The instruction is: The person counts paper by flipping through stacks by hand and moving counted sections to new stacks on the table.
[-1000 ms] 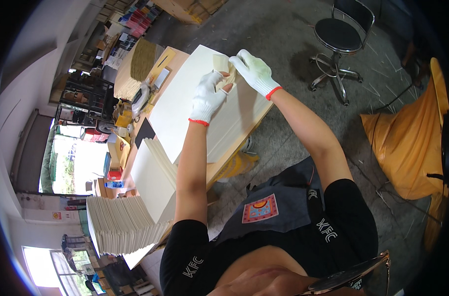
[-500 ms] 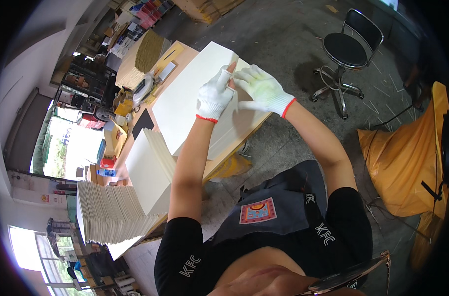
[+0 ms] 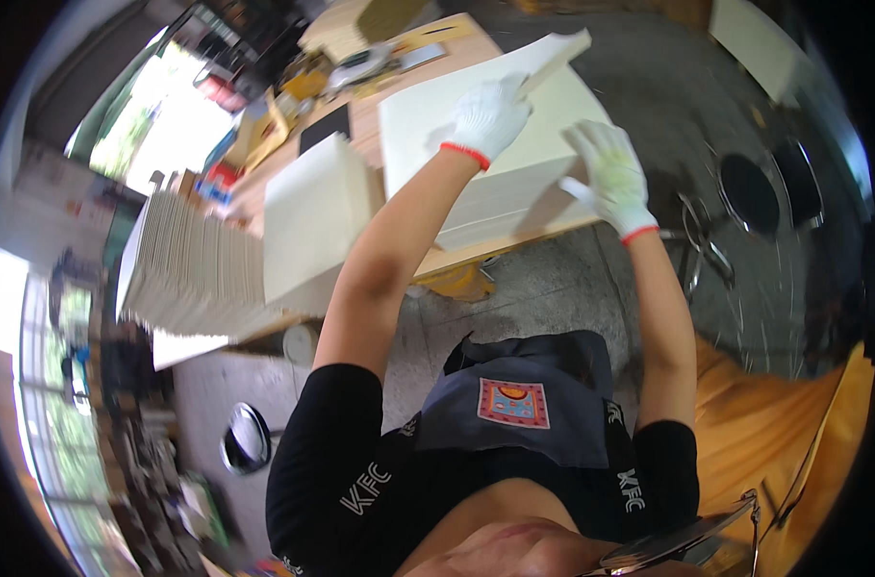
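A thick stack of large cream sheets (image 3: 437,120) lies on a wooden table (image 3: 476,252). My left hand (image 3: 490,113), in a white glove with a red cuff, grips the top sheet (image 3: 553,56) and lifts its far corner off the stack. My right hand (image 3: 608,173), gloved the same way, lies flat with spread fingers on the stack's near right edge.
A tall pile of cream sheets (image 3: 182,264) and an upright bundle (image 3: 312,216) stand at the table's left. Tools and clutter (image 3: 360,62) lie at the far end. A black stool (image 3: 760,188) stands on the concrete floor at right, orange fabric (image 3: 793,433) lower right.
The view has swung and closed in on the table. My left hand has raised the top sheet's corner, and my right hand has come away from it onto the stack's near edge.
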Demonstrator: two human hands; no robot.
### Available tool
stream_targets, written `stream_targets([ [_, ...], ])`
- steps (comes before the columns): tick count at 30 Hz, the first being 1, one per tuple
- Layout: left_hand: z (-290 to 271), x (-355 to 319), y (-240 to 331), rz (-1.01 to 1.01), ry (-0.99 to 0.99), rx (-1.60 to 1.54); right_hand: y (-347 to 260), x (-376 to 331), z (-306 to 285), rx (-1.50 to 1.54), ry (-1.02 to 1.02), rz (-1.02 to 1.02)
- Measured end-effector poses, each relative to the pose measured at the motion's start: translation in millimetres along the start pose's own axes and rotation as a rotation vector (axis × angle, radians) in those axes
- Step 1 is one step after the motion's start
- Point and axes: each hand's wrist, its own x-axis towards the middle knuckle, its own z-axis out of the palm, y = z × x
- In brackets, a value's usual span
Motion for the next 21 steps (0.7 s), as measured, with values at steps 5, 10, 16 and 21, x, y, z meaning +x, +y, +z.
stream_targets([
  [5, -82.1, -6.0, -58.9, -0.172, 0.464, -0.394, 4.4, -0.4, 5.8, -0.131, -0.064, -0.041],
  [10, -133.4, -61.8, -140.6, -0.131, 1.015, -1.003, -65.9, 43.6, 10.5, -0.199, -0.412, 0.120],
  [16, -139.4, -113.2, -186.3, -0.243, 1.165, -1.382, -211.9, 83.0, 71.5, -0.047, -0.522, -0.074],
  [21, -131.6, -135.7, -222.9, -0.288, 1.187, -1.416, -226.7, 78.1, 102.3, -0.153, -0.372, -0.114],
])
